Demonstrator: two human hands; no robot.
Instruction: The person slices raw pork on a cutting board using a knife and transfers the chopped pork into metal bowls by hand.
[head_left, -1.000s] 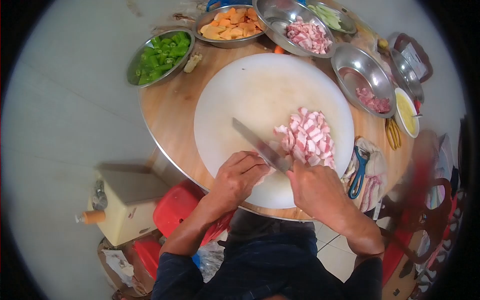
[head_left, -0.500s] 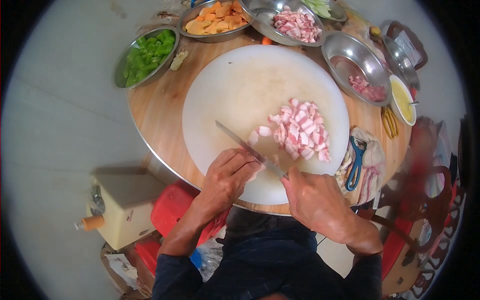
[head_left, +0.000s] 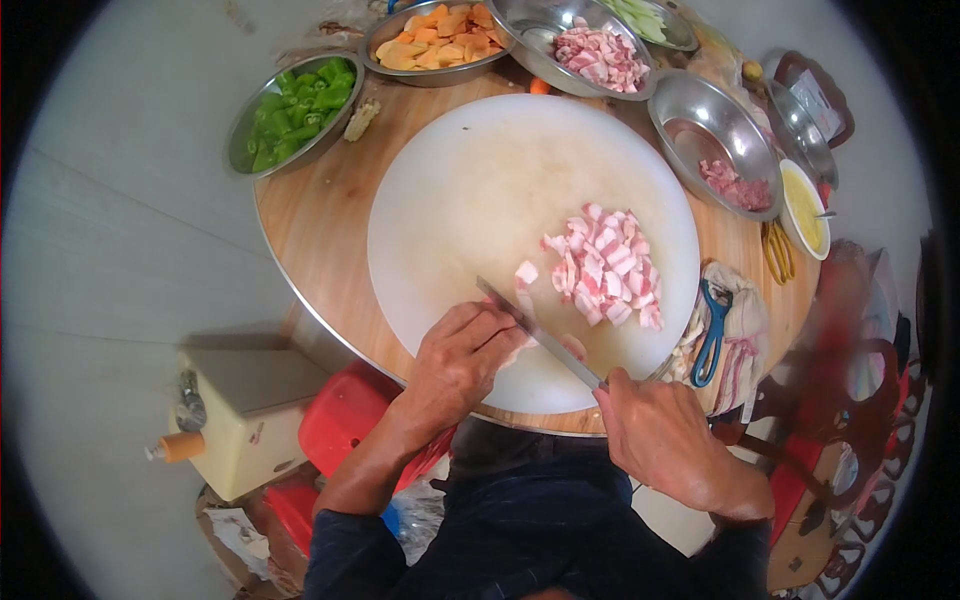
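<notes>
My right hand is wrapped round the handle of a knife, whose blade slants up and left across the near part of a round white cutting board. Beside the blade, my left hand has its fingers curled down on a piece of pork, mostly hidden beneath them. Just past the blade lies a small cut piece of pork. To the right on the board is a pile of pink and white pork chunks.
Around the board stand metal bowls of green peppers, orange slices and cut meat. A bowl with less meat and a yellow-filled dish sit at right. Blue-handled scissors lie on a cloth.
The knife and my right hand have shifted right and toward me. My left hand stays on the pork. The small cut pieces by the blade have changed position.
</notes>
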